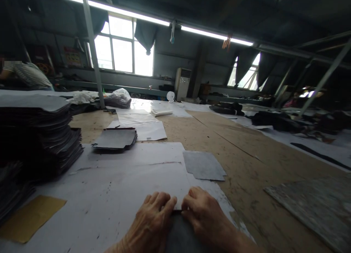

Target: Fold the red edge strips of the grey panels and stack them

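A dark grey sheet piece (181, 234) lies at the bottom middle, on white paper (115, 194) that covers the table. My left hand (155, 220) is on its left side, with fingers curled and the fingertips and thumb at the far edge. On the right side my right hand (201, 212) pinches the same far edge between thumb and bent fingers. The two hands are a small gap apart. Beyond them, a flat light-grey piece (204, 165) rests partly over the paper's right edge.
A tall stack of dark sheets (35, 136) stands at the left, near a yellow-brown card (33, 216). Farther back are a smaller grey stack (116, 139) and a plastic bag (120, 97). A rough grey slab (315, 201) lies at right. A person (30, 75) is at far left.
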Demonstrator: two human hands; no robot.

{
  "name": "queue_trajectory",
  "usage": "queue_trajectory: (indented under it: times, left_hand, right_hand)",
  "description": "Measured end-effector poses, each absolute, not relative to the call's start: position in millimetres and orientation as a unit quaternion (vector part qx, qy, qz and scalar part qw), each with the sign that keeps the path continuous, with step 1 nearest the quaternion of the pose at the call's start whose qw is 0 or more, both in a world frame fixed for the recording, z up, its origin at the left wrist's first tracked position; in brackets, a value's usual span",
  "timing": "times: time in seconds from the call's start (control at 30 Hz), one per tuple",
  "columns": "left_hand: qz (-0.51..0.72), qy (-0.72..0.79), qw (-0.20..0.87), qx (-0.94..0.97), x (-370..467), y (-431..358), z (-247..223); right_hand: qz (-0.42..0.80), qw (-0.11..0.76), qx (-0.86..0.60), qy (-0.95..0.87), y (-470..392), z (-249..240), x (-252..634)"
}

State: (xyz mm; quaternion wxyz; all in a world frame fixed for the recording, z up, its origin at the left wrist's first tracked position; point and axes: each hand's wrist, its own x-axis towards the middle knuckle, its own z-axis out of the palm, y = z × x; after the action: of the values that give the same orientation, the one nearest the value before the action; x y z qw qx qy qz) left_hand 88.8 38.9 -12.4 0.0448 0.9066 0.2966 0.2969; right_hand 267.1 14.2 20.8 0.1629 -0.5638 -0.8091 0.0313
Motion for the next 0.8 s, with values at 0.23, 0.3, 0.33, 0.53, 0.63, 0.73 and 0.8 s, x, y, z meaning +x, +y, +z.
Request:
queue_trajectory:
  times: [0.23,0.3,0.33,0.53,0.63,0.73,0.8]
  left_hand:
    - [0.259,0.359,0.132,0.887,77.5,45.0,-3.4]
    - [0.24,0.388,0.162,0.875,73.2,47.7,-0.5]
    - [0.23,0.398,0.175,0.871,70.7,49.6,1.3]
    - [0.16,0.424,0.306,0.837,49.7,72.4,17.3]
    - [0.126,0.469,0.308,0.818,36.7,89.0,22.4]
    - [0.14,0.518,0.259,0.803,22.2,104.8,23.9]
    - [0.154,0.541,0.24,0.791,11.6,114.2,23.5]
  right_hand:
    - [0.121,0.188,-0.552,-0.803,20.9,43.6,267.6]
    - [0.179,0.171,-0.552,-0.796,28.3,43.3,268.8]
    - [0.204,0.163,-0.552,-0.792,32.5,42.5,269.0]
    - [0.226,0.163,-0.578,-0.767,56.2,40.4,267.5]
    - [0.22,0.16,-0.598,-0.754,71.9,40.4,267.3]
    - [0.218,0.144,-0.607,-0.75,92.8,38.4,262.8]
    - [0.214,0.131,-0.604,-0.756,107.1,36.4,256.2]
